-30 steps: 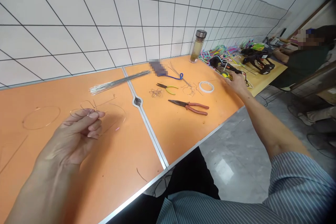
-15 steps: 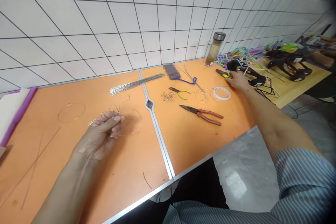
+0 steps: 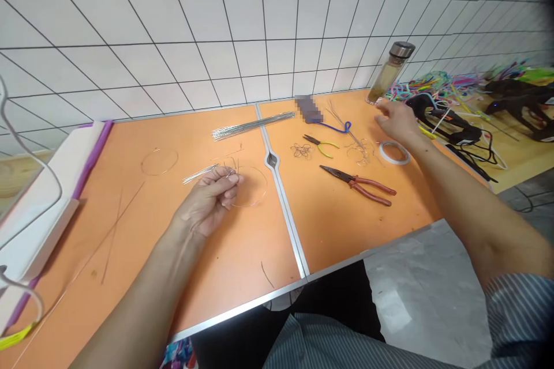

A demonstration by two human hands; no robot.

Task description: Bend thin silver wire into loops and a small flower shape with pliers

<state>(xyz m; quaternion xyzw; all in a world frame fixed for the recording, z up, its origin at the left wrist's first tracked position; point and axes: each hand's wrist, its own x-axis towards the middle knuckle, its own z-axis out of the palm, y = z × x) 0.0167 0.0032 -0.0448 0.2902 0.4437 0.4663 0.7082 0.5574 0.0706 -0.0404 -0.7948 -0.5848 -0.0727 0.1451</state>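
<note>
My left hand is closed in a pinch on a piece of thin bent wire above the left part of the orange table. A large, faint wire ring shows just right of its fingers; I cannot tell whether it joins the held piece. My right hand is at the far right, near the foot of the glass bottle, with its fingers apart and nothing visible in them. Beyond its wrist shows the yellow handle of a tool, mostly hidden. A roll of white tape lies just below this hand.
Red-handled long-nose pliers, small yellow-handled pliers and a tangled wire piece lie right of the table's metal seam. A bundle of straight wires crosses it. Another wire ring lies left. Black devices stand far right.
My right hand has come away from the yellow-and-black tool and moved toward the bottle. My left hand still pinches the wire. The whole view has shifted, showing more of the left side.
</note>
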